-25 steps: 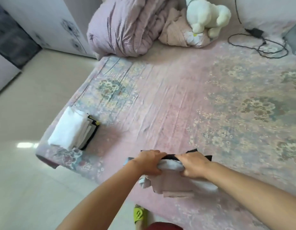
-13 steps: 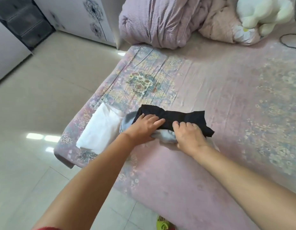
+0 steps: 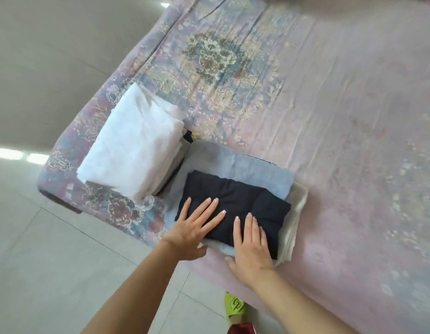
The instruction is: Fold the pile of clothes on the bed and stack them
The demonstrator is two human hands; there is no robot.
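At six o'clock on the bed, the left hand and right hand pressed flat, fingers straight, on the folded black garment.

No legible text, labels, brands or numbers found. Only possible marking: a dark looped emblem on the yellow-green slipper at the lower edge, too blurred to read as letters or a sign.

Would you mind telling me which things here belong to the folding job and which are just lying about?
Job: dark folded garment, light blue garment under it, cream garment at the bottom, white-topped stack, left hand, right hand.

Lying about: bedspread, green slipper.
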